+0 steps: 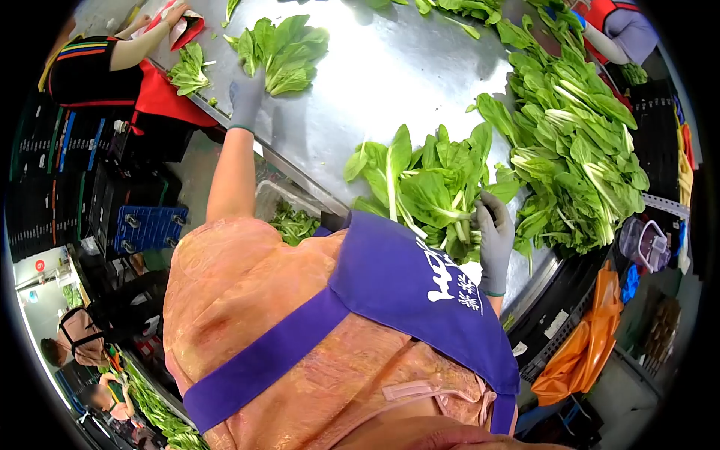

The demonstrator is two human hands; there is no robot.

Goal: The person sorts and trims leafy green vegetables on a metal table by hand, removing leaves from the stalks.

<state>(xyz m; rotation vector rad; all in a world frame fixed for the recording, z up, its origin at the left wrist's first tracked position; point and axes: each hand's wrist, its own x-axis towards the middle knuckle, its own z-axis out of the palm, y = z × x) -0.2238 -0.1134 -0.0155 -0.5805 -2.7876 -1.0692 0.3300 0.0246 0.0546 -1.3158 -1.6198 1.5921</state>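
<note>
On the metal table [375,60], my left hand [247,99] in a grey glove reaches to the stems of a leafy green bunch [281,52]; its fingers are partly hidden there. My right hand [495,241], also gloved in grey, has its fingers bent at the stem ends of greens [431,180] lying by the table's near edge. What lies between those fingers is too small to make out. A large heap of greens with white stems [574,142] spreads along the right side.
A small bunch [189,70] lies near the left edge, close to a co-worker's arms [142,46]. Another co-worker's arm [606,43] is at the upper right. Below the table edge sits a container of leaves [294,223]. An orange bag [581,349] hangs at right.
</note>
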